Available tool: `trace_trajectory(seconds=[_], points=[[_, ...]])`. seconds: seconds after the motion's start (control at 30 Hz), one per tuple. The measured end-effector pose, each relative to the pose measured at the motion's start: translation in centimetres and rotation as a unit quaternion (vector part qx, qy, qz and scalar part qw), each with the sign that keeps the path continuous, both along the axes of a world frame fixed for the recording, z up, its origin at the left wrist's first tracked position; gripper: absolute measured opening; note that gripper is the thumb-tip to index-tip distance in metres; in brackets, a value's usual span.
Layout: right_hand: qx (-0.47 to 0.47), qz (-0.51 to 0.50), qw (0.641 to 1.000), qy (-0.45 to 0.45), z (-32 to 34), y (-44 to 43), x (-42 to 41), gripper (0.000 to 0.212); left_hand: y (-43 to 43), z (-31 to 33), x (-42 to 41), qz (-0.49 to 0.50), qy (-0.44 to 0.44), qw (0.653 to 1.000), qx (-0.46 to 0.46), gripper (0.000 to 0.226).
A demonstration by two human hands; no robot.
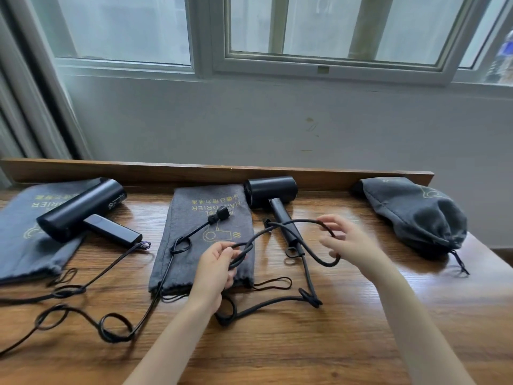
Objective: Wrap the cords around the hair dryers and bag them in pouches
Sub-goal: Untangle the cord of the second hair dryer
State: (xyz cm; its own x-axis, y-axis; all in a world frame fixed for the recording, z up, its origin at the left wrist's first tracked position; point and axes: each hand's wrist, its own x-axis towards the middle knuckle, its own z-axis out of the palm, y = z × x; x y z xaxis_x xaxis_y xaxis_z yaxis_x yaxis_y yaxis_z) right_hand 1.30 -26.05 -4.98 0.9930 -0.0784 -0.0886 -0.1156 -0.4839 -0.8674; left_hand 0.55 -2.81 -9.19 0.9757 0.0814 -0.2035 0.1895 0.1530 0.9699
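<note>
Wrapping step, only just begun, by the look of it: gathering up the cord [307,273] of the middle hair dryer [270,190]. Lies flat on the tabletop [277,343] at the top middle of the frame, handle pointing down toward the hands, cord loose and loopy below it.

Grips one loop of that cord in the left hand [219,262], fingers [230,251] curled tight round it, over the bottom of the flat pouch [194,245] in the middle. Hooks another bend of the same cord in the right hand [347,240], fingers curled round it, just right of the handle.

Next, most likely: wind the cord round and round the handle, snug and free of knots, then slide the dryer into the flat pouch.

Far right: a full pouch [410,215], string pulled shut. Far left: another hair dryer [80,209] on the left pouch [25,240], not wrapped yet.
</note>
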Motion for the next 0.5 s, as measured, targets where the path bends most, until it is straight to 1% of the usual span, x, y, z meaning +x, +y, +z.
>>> trace_trajectory(seconds=[0.03, 0.07, 0.1, 0.13, 0.17, 0.23, 0.27, 0.3, 0.33, 0.4, 0.43, 0.5], points=[[-0.101, -0.003, 0.994, -0.032, -0.6, 0.4, 0.5, 0.029, -0.2, -0.1, -0.2, -0.013, -0.003, 1.000, 0.010, 0.019], [-0.168, -0.006, 0.983, -0.072, -0.9, 1.0, 0.9, 0.028, -0.4, -0.1, -0.4, -0.023, -0.008, 0.999, 0.021, 0.019], [-0.192, -0.006, 0.975, -0.109, -1.0, 1.9, 1.1, 0.026, -0.5, -0.1, -0.5, -0.030, -0.016, 0.999, 0.031, 0.019], [-0.195, 0.007, 0.973, -0.125, -1.0, 2.8, 1.3, 0.026, -0.6, 0.0, -0.6, -0.033, -0.023, 0.998, 0.040, 0.019], [-0.209, 0.036, 0.970, -0.117, -1.2, 3.7, 1.4, 0.027, -0.7, 0.1, -0.6, -0.034, -0.029, 0.998, 0.045, 0.018], [-0.260, 0.096, 0.959, -0.061, -1.7, 5.3, 1.6, 0.028, -0.8, 0.2, -0.8, -0.038, -0.036, 0.998, 0.043, 0.014], [-0.244, 0.110, 0.962, -0.047, -2.0, 5.8, 1.7, 0.023, -0.8, 0.2, -0.9, -0.047, -0.042, 0.997, 0.044, 0.010], [-0.192, 0.114, 0.973, -0.049, -2.1, 6.2, 1.8, 0.016, -0.8, 0.3, -1.1, -0.063, -0.050, 0.995, 0.054, 0.011], [-0.132, 0.108, 0.983, -0.061, -2.0, 6.4, 1.9, 0.015, -0.7, 0.1, -1.2, -0.078, -0.061, 0.992, 0.073, 0.017], [-0.001, 0.056, 0.994, -0.093, -1.0, 6.2, 2.0, 0.023, -0.7, -0.1, -1.3, -0.088, -0.077, 0.987, 0.106, 0.029], [0.083, 0.014, 0.991, -0.108, -0.4, 5.7, 2.0, 0.025, -0.6, -0.2, -1.3, -0.082, -0.081, 0.987, 0.114, 0.033], [0.222, -0.078, 0.962, -0.138, 0.5, 4.0, 2.0, 0.028, -0.5, -0.4, -1.3, -0.072, -0.084, 0.987, 0.115, 0.037]])
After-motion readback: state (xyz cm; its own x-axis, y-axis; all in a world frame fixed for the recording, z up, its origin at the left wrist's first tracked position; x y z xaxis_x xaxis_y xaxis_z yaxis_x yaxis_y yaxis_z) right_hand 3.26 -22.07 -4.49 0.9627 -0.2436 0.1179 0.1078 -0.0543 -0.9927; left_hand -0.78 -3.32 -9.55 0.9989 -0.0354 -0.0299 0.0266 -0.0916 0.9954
